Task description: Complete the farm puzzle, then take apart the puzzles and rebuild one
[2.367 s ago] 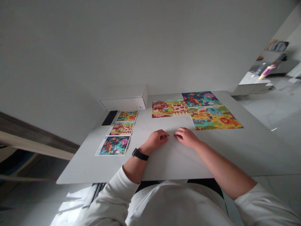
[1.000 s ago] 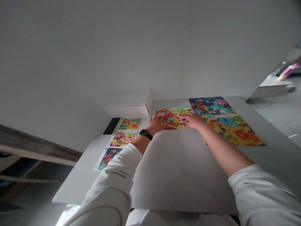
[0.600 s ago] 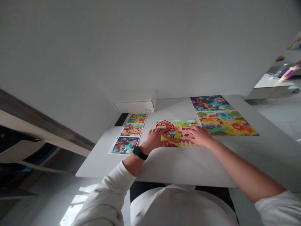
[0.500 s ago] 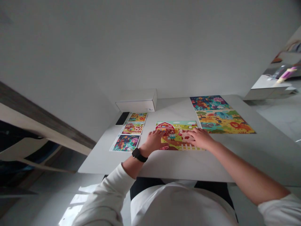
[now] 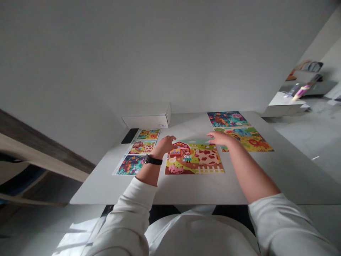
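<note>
A finished farm puzzle (image 5: pixel 195 161) with a red barn and spotted cows lies flat on the white table (image 5: pixel 186 188) in front of me. My left hand (image 5: pixel 165 144), with a black watch on its wrist, hovers over the puzzle's far left corner, fingers apart. Over the far right corner is my right hand (image 5: pixel 218 138), also with fingers spread and holding nothing. I cannot tell whether the fingertips touch the puzzle's far edge.
Two more finished puzzles, a yellow one (image 5: pixel 246 138) and a dark blue one (image 5: pixel 226 119), lie at the far right. Three small picture cards (image 5: pixel 140 151) line the left side, beside a black phone (image 5: pixel 129 136) and a white box (image 5: pixel 146 117).
Both hands reached out from near me to the farm puzzle at the far side, slid it toward me, and have now moved to its far corners.
</note>
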{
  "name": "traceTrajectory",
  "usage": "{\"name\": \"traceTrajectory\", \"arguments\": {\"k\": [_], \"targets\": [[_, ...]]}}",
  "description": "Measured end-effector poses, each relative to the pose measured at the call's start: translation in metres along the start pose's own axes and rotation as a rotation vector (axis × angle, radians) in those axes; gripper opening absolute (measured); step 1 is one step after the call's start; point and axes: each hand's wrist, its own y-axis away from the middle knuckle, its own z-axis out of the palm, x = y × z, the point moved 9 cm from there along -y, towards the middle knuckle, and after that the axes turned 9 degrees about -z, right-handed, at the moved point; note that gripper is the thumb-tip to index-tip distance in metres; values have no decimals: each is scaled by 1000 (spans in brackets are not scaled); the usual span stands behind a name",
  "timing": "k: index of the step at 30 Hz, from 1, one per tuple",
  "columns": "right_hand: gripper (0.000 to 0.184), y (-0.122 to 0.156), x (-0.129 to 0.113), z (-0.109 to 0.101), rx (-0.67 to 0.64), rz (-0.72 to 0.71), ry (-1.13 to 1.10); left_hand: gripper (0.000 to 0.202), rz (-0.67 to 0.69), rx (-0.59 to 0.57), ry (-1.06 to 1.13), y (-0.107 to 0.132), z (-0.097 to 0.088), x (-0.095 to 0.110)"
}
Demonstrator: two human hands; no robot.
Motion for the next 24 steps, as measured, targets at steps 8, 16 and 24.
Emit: {"name": "traceTrajectory", "arguments": {"k": [8, 16, 24], "targets": [[43, -37, 17, 22, -128, 57, 45, 47, 69, -18, 23, -47, 20, -12], [36, -40, 18, 31, -76, 9, 81, 39, -62, -59, -9, -51, 31, -18], [17, -39, 12, 15, -6, -5, 38, 38, -90, -22, -3, -50, 32, -14]]}}
